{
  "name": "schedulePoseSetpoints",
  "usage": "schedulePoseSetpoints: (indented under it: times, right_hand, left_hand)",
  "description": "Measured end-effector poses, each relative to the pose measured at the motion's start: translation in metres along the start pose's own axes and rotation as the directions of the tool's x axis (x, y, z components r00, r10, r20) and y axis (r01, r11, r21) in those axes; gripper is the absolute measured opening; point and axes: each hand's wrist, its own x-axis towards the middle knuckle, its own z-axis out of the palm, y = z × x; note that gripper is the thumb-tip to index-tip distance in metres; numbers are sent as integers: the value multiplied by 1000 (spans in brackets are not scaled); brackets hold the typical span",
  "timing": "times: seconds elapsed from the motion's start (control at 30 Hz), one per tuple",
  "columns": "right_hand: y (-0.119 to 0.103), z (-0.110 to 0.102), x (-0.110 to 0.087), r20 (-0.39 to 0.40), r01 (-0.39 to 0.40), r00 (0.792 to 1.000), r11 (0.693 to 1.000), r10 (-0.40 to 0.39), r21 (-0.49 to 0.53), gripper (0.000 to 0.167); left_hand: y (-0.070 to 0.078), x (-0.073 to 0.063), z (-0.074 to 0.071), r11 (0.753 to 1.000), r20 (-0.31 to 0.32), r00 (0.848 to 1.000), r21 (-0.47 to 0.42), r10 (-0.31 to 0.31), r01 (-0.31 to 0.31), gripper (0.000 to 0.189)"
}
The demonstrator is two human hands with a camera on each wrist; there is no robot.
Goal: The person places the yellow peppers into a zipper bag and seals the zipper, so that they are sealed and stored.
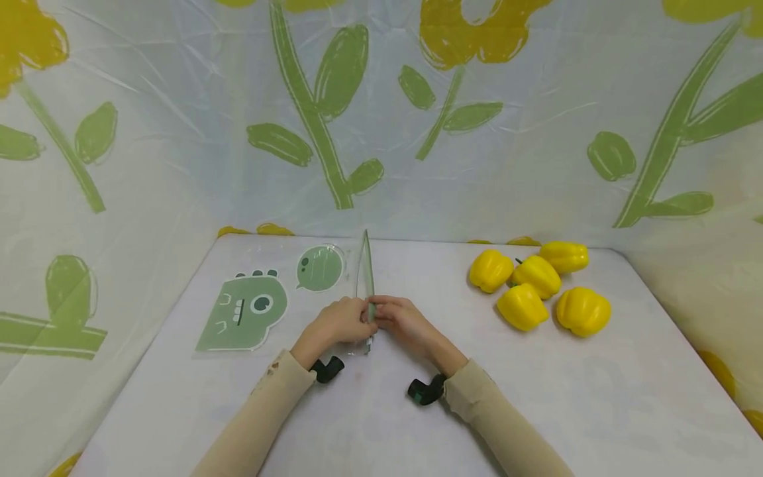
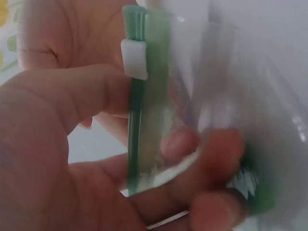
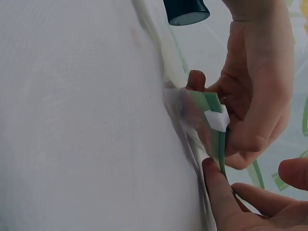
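A clear zip bag point(image 1: 244, 324) printed with a green dinosaur and a green speech bubble lies on the left half of the table. Its right edge, with a green zip strip point(image 2: 134, 110) and a white slider point(image 2: 134, 58), is raised upright. My left hand point(image 1: 340, 321) grips this edge, the thumb close to the slider. From the right, my right hand point(image 1: 411, 324) holds the same edge between its fingers, lower along the strip in the right wrist view. Part of the strip is hidden by the hands.
Several yellow bell peppers point(image 1: 521, 307) lie grouped on the right side of the white table point(image 1: 429, 278). A black wrist device point(image 1: 426, 391) sits under the right cuff, and another point(image 1: 328, 369) under the left. Flower-patterned cloth point(image 1: 208, 132) rises behind.
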Motion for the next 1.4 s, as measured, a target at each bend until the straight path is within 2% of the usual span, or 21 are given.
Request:
schedulePoseSetpoints:
  times: [0.1,0.2,0.33,0.4,0.5,0.6,0.67,0.73,0.77,0.83,0.87,0.93,1.0,1.07,1.1,1.13,1.2,1.23,1.33,1.4]
  right_hand:
    - [0,-2,0,5,-13,1000,1000,13,-25,48]
    - [-1,-3,1,0,-26,1000,999,26,-38,50]
    - [-6,-4,1,-27,-52,998,998,51,-26,53]
    - [-8,-6,0,-35,-66,997,997,66,-26,53]
    - [-13,-10,-2,-40,-71,997,997,69,-40,54]
    - [-19,-17,-3,-53,-46,998,995,42,-87,55]
    - [-27,-24,-6,-94,-12,996,990,-1,-140,54]
    - [-36,-33,-9,-170,23,984,975,-62,-222,52]
    - [-41,-39,-11,-219,42,970,960,-105,-276,50]
    - [-51,-52,-15,-316,73,926,920,-206,-386,47]
    - [-56,-58,-17,-359,87,894,890,-268,-448,46]
    - [-62,-73,-21,-424,101,810,809,-405,-579,44]
    - [-66,-88,-26,-455,93,720,722,-524,-685,42]
    - [-67,-102,-30,-472,53,641,647,-606,-760,43]
    - [-66,-108,-31,-478,21,620,622,-622,-783,44]
    - [-65,-114,-34,-481,-14,614,600,-626,-800,46]
    - [-63,-125,-37,-483,-96,631,557,-608,-825,51]
    - [-62,-129,-38,-479,-134,650,532,-590,-836,54]
    - [-63,-134,-40,-463,-245,732,441,-500,-863,60]
    - [-65,-134,-41,-451,-288,784,393,-427,-873,61]
  left_hand:
    - [1,-2,-2,1000,-31,999,-21,18,-19,29]
    - [4,-6,-10,999,-132,991,-25,25,-29,29]
    - [11,-10,-22,998,-285,958,-48,31,-46,24]
    - [14,-10,-25,997,-327,945,-59,22,-44,22]
    - [15,-9,-27,998,-355,935,-57,16,-38,21]
    - [15,-8,-26,997,-355,935,-63,8,-33,22]
    - [15,-7,-26,997,-356,934,-67,11,-37,23]
    - [15,-7,-26,997,-355,935,-69,16,-43,24]
    - [15,-7,-26,997,-354,935,-68,19,-46,24]
    - [14,-7,-26,996,-348,937,-69,24,-51,24]
    - [14,-7,-26,996,-344,939,-69,25,-52,24]
    - [14,-7,-26,996,-333,943,-71,22,-49,24]
    - [15,-7,-26,997,-323,946,-71,19,-45,23]
    - [15,-7,-26,997,-316,948,-70,17,-41,23]
    - [15,-7,-25,997,-314,949,-67,17,-40,23]
    - [15,-7,-25,997,-313,950,-66,17,-40,23]
    - [16,-7,-25,997,-313,950,-61,19,-40,23]
    - [16,-6,-25,998,-314,949,-57,20,-40,23]
    - [16,-6,-24,998,-316,949,-49,23,-41,22]
    - [16,-6,-24,998,-318,948,-45,24,-40,22]
